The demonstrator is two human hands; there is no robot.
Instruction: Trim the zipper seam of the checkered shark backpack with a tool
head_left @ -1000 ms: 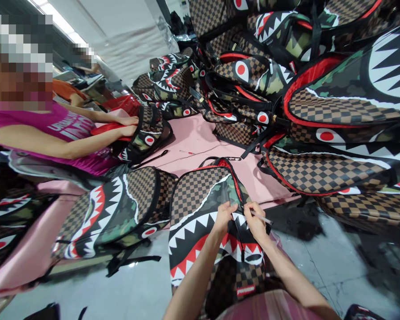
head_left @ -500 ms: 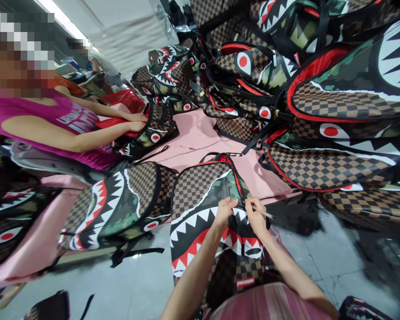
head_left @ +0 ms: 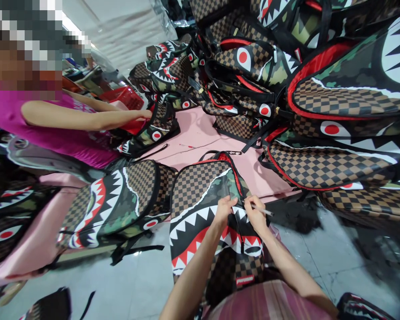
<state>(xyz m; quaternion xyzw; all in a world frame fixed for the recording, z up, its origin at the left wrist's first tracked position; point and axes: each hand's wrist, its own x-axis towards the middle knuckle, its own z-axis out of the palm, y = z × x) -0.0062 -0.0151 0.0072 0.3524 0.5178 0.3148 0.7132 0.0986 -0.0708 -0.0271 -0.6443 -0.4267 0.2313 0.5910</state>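
Nearest: backpack (head_left: pixel 203 209) with the shark-mouth print hangs over the near edge of the pink worktop (head_left: pixel 200 133), lower end toward the wearer's lap, top handle pointing away. Long axis runs near-to-far, almost straight out from the body.

Both hands sit on its right flank, at the zipper line beside the white teeth. Left hand (head_left: pixel 224 210): fingers pinched closed on the fabric edge just left of the zipper. Right hand (head_left: pixel 255 214): fingers curled shut around a thin pen-like tool (head_left: pixel 262 210), tip aimed left into the seam, tail sticking out right. Can't tell what the tool is exactly. The two hands are almost touching; the working spot lies between them, slightly nearer the right-hand tip. The seam runs along the bag's long axis, so the tool lies crosswise to it.

Just left, touching the first bag: second backpack (head_left: pixel 120 204), same print, lying on its side.

Further left, a co-worker in a magenta shirt (head_left: pixel 53 133) reaches both arms across to another bag (head_left: pixel 153 129) with a red lining, hands at its opening. Keep these apart from the wearer's.

Mid worktop, bare pink patch: a small thin stick (head_left: pixel 186 146), well apart from both hands.

Far and right: tall pile of backpacks (head_left: pixel 320 89), same checker, camo and shark print, stacked up past the frame's top and crowding the worktop's right side.
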